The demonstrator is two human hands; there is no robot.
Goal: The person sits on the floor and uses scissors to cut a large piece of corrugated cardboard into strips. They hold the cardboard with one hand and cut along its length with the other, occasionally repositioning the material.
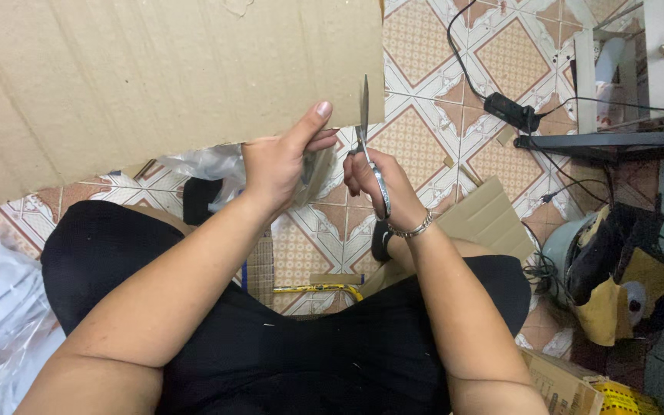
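1. The left hand (pixel 274 165) has its grip closed on the lower edge of a big cardboard sheet (pixel 155 77), thumb up on the near face, the other fingers curled behind it.
2. The right hand (pixel 382 184) has its grip closed through the handles of a pair of scissors (pixel 366 142). The blades point straight up and look nearly shut, meeting the cardboard sheet's lower edge just right of the left thumb.
3. The cardboard sheet fills the upper left of the view, tilted, with its right edge just beyond the scissors and its lower edge sloping down to the left.
4. A silver bracelet (pixel 413 228) sits on the right wrist, below the scissors.
5. Below the cardboard sheet, between the knees in black clothing, a yellow stick (pixel 320 289) lies on the tiled floor (pixel 424 46).
6. Clear plastic wrap (pixel 201 163) lies crumpled under the sheet's lower edge, just left of the left hand, and more plastic lies at the far left.
7. Right of the cardboard sheet, a black cable with a power adapter (pixel 510 112) crosses the floor, well apart from the scissors.
8. A smaller cardboard piece (pixel 489 219) lies on the floor just right of the right wrist; farther right stands a heap of dark and yellow scraps (pixel 616 284).
9. The tiles directly right of the sheet's right edge are bare up to the cable.
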